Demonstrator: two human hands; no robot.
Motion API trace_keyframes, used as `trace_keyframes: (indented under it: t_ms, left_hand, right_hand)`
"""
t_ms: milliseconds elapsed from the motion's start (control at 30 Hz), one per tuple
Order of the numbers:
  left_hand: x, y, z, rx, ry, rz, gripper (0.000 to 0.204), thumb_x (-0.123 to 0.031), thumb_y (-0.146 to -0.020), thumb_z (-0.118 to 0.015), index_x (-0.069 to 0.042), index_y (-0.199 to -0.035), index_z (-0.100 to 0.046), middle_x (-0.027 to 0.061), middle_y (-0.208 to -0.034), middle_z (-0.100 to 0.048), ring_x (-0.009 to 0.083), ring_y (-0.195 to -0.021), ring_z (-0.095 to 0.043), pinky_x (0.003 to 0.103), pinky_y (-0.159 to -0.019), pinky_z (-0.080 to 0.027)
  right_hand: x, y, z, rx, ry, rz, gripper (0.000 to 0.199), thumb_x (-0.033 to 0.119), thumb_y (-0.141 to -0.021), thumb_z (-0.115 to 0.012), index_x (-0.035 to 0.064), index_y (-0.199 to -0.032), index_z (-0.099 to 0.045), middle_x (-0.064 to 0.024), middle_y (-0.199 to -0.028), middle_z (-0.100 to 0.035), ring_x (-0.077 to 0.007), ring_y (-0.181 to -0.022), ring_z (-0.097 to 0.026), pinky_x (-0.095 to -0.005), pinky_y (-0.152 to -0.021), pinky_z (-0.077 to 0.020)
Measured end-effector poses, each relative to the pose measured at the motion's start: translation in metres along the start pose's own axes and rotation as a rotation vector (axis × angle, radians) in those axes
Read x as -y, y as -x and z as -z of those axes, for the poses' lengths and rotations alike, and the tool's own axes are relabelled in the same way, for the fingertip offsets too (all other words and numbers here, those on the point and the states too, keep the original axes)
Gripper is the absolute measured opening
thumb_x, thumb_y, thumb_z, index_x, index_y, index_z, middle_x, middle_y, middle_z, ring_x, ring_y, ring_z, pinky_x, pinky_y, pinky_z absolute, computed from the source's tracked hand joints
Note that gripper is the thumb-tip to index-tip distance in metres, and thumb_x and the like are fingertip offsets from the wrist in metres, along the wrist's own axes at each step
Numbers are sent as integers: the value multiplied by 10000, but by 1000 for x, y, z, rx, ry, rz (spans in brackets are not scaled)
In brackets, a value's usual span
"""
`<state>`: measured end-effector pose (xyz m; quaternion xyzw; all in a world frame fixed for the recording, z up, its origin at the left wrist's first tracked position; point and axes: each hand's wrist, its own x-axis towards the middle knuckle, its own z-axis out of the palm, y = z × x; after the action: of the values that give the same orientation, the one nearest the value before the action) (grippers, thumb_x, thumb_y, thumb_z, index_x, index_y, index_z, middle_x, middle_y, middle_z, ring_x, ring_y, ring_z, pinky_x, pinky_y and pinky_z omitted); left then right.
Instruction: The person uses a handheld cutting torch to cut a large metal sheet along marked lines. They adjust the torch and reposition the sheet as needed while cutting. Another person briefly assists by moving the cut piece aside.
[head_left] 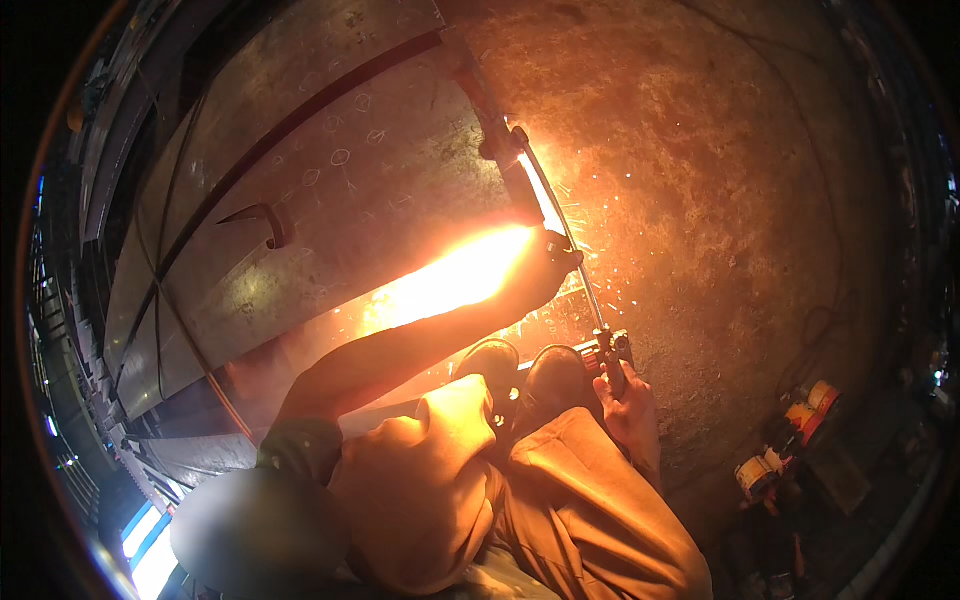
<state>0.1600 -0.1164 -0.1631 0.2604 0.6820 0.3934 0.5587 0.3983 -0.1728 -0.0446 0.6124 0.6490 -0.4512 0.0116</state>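
The step in hand looks like flame-cutting along the edge of a big steel plate (330, 200) that lies flat on the floor. The right hand (630, 405) has its fingers closed around the valve end of a long cutting torch (575, 250), whose thin tube runs up and away from those fingers to a tip near the plate's edge. The left hand (555, 262) sits partway along the tube, dark against the glare; I cannot tell how far its fingers are closed or whether they grip the tube or only steady it. A bright orange flare (450, 280) spreads just left of that hand, with sparks scattering to the right over the rough floor (720, 200).

Judging from this, carrying the cut on would call for a steady, even draw of the tip along the edge, with both shoes (520, 375) kept clear of the sparks.

There are no packages or signs. Small chalk ovals (340, 157) dot the plate, beyond the left fingers. Yellow-and-red tools (790, 430) lie on the floor, right of the right fingers.
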Motion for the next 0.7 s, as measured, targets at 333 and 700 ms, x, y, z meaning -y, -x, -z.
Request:
trace_keyframes:
  t_ms: [333, 700]
  left_hand:
    - [-37, 14, 12, 47, -267, -73, 425, -331, -881, -753, 13, -1115, -662, 175, -1027, -696, 266, -926, -681, 386, -815, -540]
    - [-2, 7, 5, 4, -163, -68, 433, -379, -905, -718, -18, -1137, -660, 168, -1049, -690, 274, -916, -667, 392, -831, -526]
  right_hand:
    - [-1, 0, 3, 68, -53, -59, 228, 200, -928, -696, 37, -1070, -624, -162, -877, -705, -308, -822, -709, -404, -716, -523]
    - [-4, 2, 2, 81, -5, -82, 252, 199, -927, -691, 37, -1111, -633, -176, -969, -721, -327, -938, -720, -418, -771, -533]
